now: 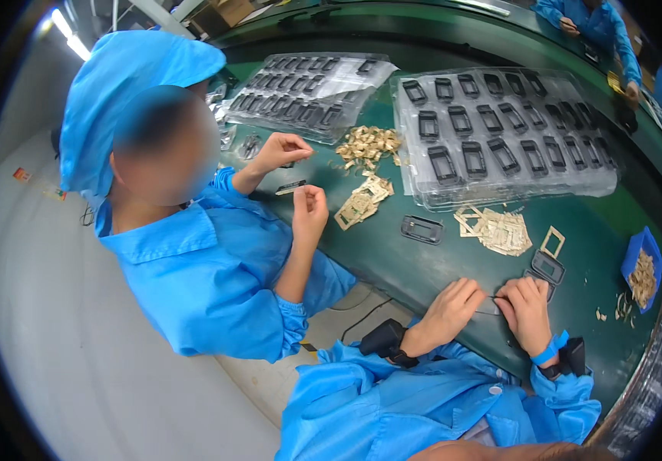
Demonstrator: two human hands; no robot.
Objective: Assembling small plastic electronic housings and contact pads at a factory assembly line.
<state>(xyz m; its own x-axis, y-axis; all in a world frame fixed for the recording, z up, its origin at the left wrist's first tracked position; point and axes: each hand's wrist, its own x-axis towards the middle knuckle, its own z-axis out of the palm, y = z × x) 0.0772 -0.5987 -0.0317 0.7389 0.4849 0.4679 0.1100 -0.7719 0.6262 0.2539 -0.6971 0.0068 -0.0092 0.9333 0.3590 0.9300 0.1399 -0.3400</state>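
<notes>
My left hand and my right hand meet at the near edge of the green table, pinching a small thin grey part between their fingertips. Just beyond my right hand lie dark rectangular frames and a gold frame. A pile of gold frame pieces sits behind them. One lone dark frame lies to the left.
A clear plastic tray of several dark frames fills the far middle; another tray lies further left. More gold pieces are scattered there. A co-worker in blue works at my left. A blue bin holds gold scraps.
</notes>
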